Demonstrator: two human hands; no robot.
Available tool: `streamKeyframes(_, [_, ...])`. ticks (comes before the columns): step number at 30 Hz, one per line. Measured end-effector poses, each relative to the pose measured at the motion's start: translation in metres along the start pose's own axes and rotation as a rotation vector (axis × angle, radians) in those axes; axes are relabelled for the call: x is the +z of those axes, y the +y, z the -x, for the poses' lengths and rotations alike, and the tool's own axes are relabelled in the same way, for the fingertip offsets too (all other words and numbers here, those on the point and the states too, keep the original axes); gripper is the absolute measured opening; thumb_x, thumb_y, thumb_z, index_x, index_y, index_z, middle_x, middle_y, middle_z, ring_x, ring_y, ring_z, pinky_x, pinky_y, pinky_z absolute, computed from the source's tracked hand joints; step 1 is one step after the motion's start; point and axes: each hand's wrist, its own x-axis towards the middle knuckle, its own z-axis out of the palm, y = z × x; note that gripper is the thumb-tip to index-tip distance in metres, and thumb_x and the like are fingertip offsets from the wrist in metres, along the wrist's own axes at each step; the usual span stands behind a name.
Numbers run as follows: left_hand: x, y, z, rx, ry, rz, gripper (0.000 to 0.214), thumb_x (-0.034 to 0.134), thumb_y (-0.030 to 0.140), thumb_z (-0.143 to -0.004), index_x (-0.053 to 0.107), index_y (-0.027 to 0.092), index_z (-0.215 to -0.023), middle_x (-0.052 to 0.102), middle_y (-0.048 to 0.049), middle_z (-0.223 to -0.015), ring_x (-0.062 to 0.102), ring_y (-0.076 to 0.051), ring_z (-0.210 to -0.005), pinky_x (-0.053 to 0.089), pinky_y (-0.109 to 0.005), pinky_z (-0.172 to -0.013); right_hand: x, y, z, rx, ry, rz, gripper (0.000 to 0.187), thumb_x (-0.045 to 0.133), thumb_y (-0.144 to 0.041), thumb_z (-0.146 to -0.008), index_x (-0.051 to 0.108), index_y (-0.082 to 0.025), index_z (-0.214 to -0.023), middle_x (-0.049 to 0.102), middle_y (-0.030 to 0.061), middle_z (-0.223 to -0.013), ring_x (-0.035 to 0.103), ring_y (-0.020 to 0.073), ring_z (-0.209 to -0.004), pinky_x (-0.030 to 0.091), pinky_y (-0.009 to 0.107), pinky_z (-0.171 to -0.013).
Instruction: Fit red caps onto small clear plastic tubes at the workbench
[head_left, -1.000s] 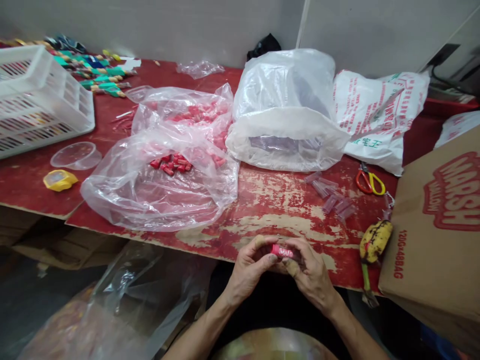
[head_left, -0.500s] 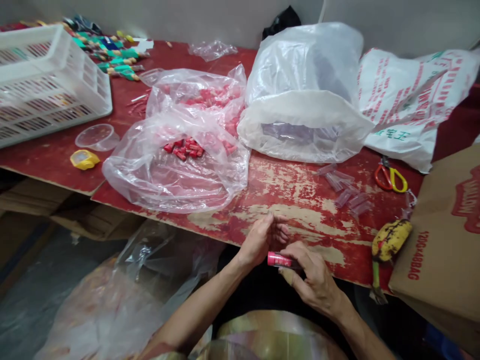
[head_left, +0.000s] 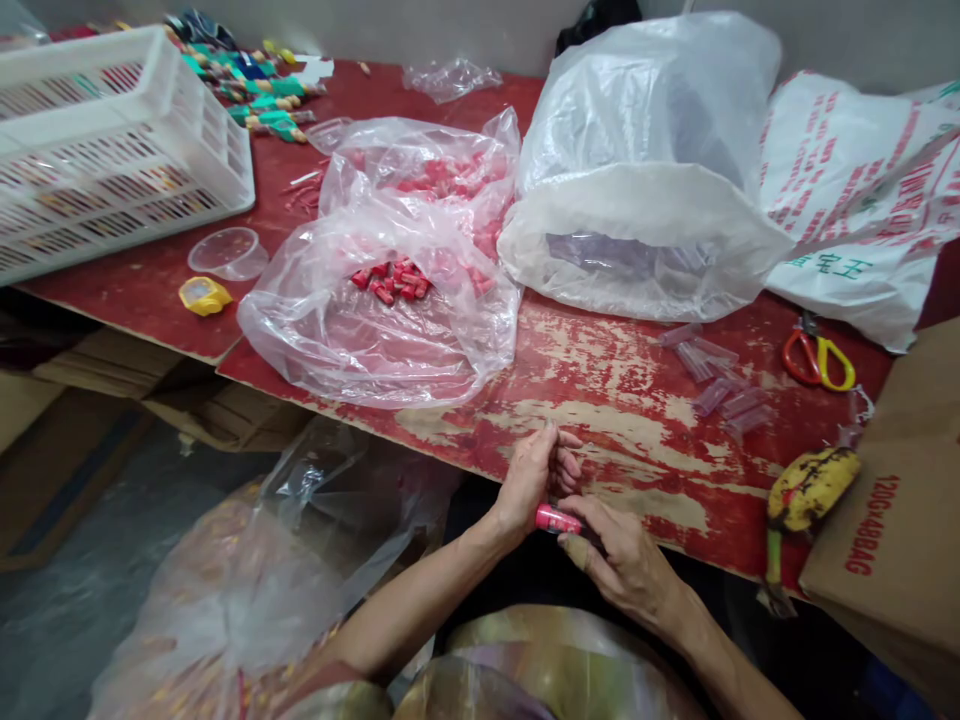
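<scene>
My right hand (head_left: 619,555) pinches a small pink tube (head_left: 556,519) at the near edge of the worn red table (head_left: 600,390). Just beside it, my left hand (head_left: 534,475) is curled, fingers bent toward the tube's left end, and I cannot make out anything in it. An open clear bag (head_left: 375,320) holding several small red caps (head_left: 394,280) lies to the upper left. Several clear plastic sleeves (head_left: 712,375) lie loose on the table to the right.
A white basket (head_left: 112,150) stands at the far left, near a clear lid (head_left: 227,253) and a yellow object (head_left: 204,295). Large white bags (head_left: 645,170) fill the back. Scissors (head_left: 817,355), a banana (head_left: 806,490) and a cardboard box (head_left: 900,520) sit right. A plastic bag (head_left: 247,580) hangs below the table.
Both hands gripped the pink tube together a second ago. My left hand has come off it and my right keeps it. The view has swung left and down.
</scene>
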Motion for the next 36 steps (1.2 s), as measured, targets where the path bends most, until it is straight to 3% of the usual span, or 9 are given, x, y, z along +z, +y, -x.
streamKeyframes(7, [-0.005,-0.006,0.003,-0.050,-0.091,-0.096,0.056,0.048,0.064,-0.077,0.064,0.011,-0.079,0.060,-0.0031,-0.049,0.050,-0.010,-0.038,0.039,-0.020,-0.042,0.004,-0.006,0.000,-0.179,0.010,0.124,0.023,0.035,-0.024,-0.094,0.047,-0.015,-0.112,0.063,0.0100,-0.088,0.064,0.0201,-0.079,0.054,0.029,-0.064])
streamKeyframes(14, [0.000,-0.016,0.006,-0.044,-0.060,-0.156,0.059,0.038,0.063,-0.081,0.063,0.012,-0.065,0.050,0.0008,-0.037,0.041,-0.010,-0.029,0.033,-0.021,-0.036,0.016,0.021,0.017,-0.320,0.050,0.245,0.030,0.042,-0.021,-0.091,0.046,-0.009,-0.118,0.062,0.0161,-0.105,0.064,0.0196,-0.097,0.053,0.022,-0.079])
streamKeyframes(20, [-0.002,-0.015,0.008,0.027,-0.026,-0.217,0.058,0.033,0.059,-0.084,0.057,0.014,-0.057,0.045,0.0016,-0.033,0.037,-0.009,-0.026,0.029,-0.020,-0.034,0.024,0.027,0.018,-0.359,0.126,0.259,0.029,0.039,-0.019,-0.090,0.048,-0.009,-0.115,0.065,0.0136,-0.095,0.067,0.0188,-0.085,0.054,0.022,-0.070])
streamKeyframes(24, [-0.006,-0.010,0.002,0.028,-0.018,-0.197,0.055,0.038,0.057,-0.084,0.061,0.013,-0.060,0.048,0.0008,-0.034,0.039,-0.009,-0.027,0.031,-0.020,-0.035,0.024,0.013,0.008,-0.262,0.151,0.233,0.027,0.043,-0.020,-0.090,0.049,-0.013,-0.115,0.064,0.0125,-0.099,0.066,0.0198,-0.088,0.054,0.025,-0.071])
streamKeyframes(28, [-0.009,0.009,-0.006,-0.004,-0.057,0.063,0.050,0.045,0.057,-0.083,0.064,0.011,-0.074,0.054,-0.0006,-0.042,0.046,-0.010,-0.033,0.036,-0.020,-0.039,0.015,0.000,-0.012,-0.076,0.144,0.032,0.022,0.047,-0.020,-0.090,0.053,-0.019,-0.110,0.064,0.0071,-0.094,0.064,0.0163,-0.086,0.053,0.024,-0.073])
streamKeyframes(31, [-0.013,0.021,-0.006,-0.004,-0.084,0.242,0.047,0.047,0.055,-0.084,0.065,0.011,-0.080,0.059,-0.0025,-0.051,0.052,-0.011,-0.041,0.043,-0.021,-0.046,0.010,-0.001,-0.021,-0.068,0.223,-0.039,0.024,0.053,-0.017,-0.085,0.056,-0.021,-0.108,0.064,0.0050,-0.094,0.063,0.0158,-0.087,0.052,0.026,-0.074])
streamKeyframes(36, [-0.015,0.018,0.004,0.018,-0.055,0.245,0.045,0.051,0.053,-0.084,0.064,0.010,-0.080,0.062,-0.0055,-0.056,0.054,-0.013,-0.047,0.044,-0.022,-0.051,0.012,0.004,-0.018,0.004,0.370,0.001,0.028,0.055,-0.009,-0.077,0.057,-0.021,-0.103,0.064,0.0042,-0.093,0.062,0.0168,-0.087,0.051,0.029,-0.076])
